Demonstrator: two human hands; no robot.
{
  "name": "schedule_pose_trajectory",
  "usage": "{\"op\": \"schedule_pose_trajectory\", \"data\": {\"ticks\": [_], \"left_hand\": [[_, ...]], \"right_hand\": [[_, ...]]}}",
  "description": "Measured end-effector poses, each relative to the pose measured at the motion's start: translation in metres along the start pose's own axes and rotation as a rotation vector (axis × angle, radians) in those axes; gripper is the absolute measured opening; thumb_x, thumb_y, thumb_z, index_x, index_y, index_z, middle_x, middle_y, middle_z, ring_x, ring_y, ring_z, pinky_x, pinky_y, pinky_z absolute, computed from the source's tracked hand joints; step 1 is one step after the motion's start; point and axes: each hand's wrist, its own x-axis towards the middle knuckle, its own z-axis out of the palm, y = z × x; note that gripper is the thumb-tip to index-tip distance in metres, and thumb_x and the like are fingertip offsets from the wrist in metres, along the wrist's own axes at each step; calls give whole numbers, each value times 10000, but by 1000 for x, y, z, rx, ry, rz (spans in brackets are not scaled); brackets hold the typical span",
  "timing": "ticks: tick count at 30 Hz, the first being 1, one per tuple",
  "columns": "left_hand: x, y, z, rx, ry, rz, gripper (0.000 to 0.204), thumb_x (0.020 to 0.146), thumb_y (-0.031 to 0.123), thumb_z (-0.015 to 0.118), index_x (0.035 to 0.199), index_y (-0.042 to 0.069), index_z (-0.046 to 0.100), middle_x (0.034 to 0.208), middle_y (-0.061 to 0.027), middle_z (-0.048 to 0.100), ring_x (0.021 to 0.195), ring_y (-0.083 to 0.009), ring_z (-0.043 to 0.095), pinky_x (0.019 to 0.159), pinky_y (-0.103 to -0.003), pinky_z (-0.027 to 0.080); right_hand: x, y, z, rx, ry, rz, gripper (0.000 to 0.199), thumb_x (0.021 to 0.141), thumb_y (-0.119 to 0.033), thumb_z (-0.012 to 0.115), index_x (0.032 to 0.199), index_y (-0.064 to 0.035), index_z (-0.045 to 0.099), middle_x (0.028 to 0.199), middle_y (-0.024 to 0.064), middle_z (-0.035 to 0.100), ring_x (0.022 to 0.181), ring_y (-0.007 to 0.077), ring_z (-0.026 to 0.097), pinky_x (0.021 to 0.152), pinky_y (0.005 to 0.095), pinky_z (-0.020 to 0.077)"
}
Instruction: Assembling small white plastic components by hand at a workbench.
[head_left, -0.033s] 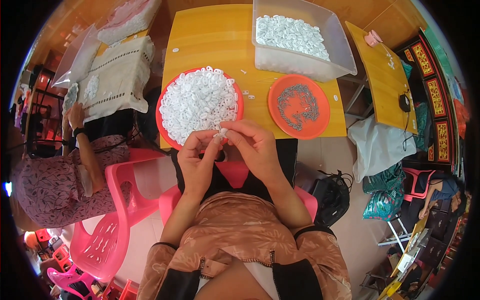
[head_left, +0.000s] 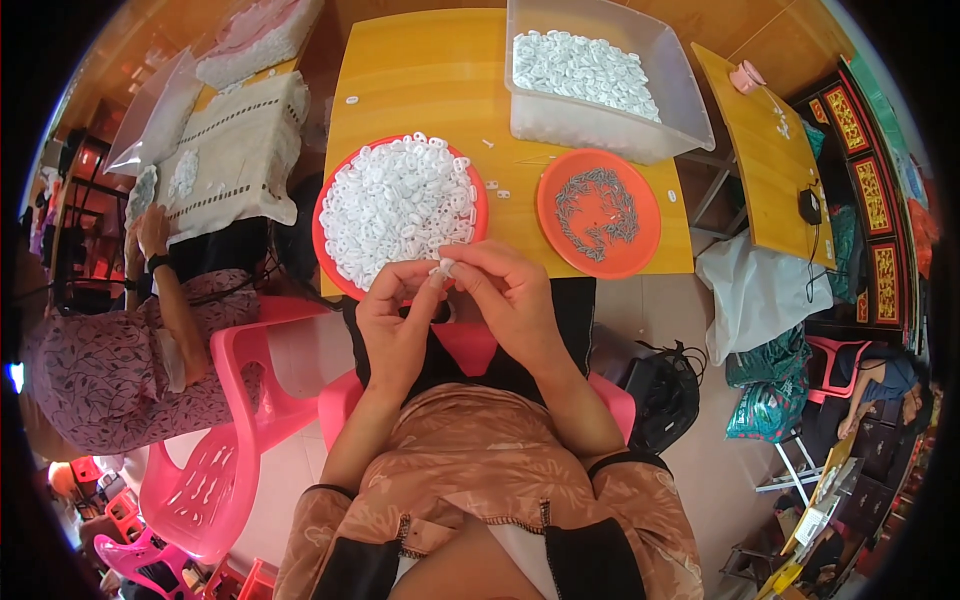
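Observation:
My left hand [head_left: 392,318] and my right hand [head_left: 518,305] meet at the table's near edge, both closed in a pinch. Between their fingertips is a small white plastic piece [head_left: 444,267], mostly covered by the fingers. Just beyond them stands a red basin [head_left: 481,205] heaped with small oval white plastic pieces [head_left: 400,205] that have holes in them. To the right, an orange dish [head_left: 645,235] holds a ring of small grey metal pieces [head_left: 572,190], like screws or nails.
A clear plastic bin [head_left: 600,130] of white pieces sits at the table's far right. A few loose pieces [head_left: 491,185] lie on the yellow table [head_left: 420,60]. A pink chair [head_left: 230,440] and a seated person [head_left: 110,360] are on my left; a black bag [head_left: 665,395] is on my right.

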Motion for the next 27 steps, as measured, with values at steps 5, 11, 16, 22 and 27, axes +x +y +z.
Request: {"op": "schedule_pose_trajectory", "data": {"ticks": [5, 11, 16, 22, 27], "left_hand": [[-1, 6, -2, -103, -39, -66, 85, 855, 14, 588, 936, -10, 575, 818, -69, 650, 675, -66, 578, 588, -180, 439], [-2, 7, -8, -208, -96, -123, 67, 839, 7, 607, 890, -8, 567, 829, -104, 660, 669, -109, 602, 616, -209, 480], [-1, 10, -10, -203, -171, -133, 71, 822, -12, 618, 870, -3, 566, 829, -116, 658, 677, -119, 603, 624, -220, 484], [2, -3, -19, -381, -350, -84, 177, 788, 18, 659, 943, -17, 579, 879, -101, 640, 719, -121, 592, 658, -227, 477], [13, 0, -12, -224, -534, 61, 351, 811, 182, 649, 1097, -15, 601, 1152, -114, 546, 1035, -192, 517, 877, -309, 412]], "right_hand": [[-1, -5, -2, 45, -59, -4, 187, 865, 0, 546, 1031, 17, 629, 866, 44, 605, 735, 85, 561, 679, 207, 461], [-3, -11, -11, 372, -72, 232, 191, 835, 0, 598, 1026, 10, 597, 849, 31, 630, 785, 71, 579, 714, 204, 465], [0, -14, -16, 282, -120, 163, 245, 830, 15, 599, 1042, 10, 475, 795, 49, 624, 699, 67, 585, 608, 187, 472], [-3, -23, -19, 342, -166, 185, 296, 810, 26, 619, 1024, -16, 418, 754, 52, 621, 686, 78, 574, 615, 204, 456], [-4, -18, -23, 415, -177, 187, 288, 797, 39, 628, 980, -29, 416, 746, 54, 614, 673, 80, 561, 607, 212, 445]]}}
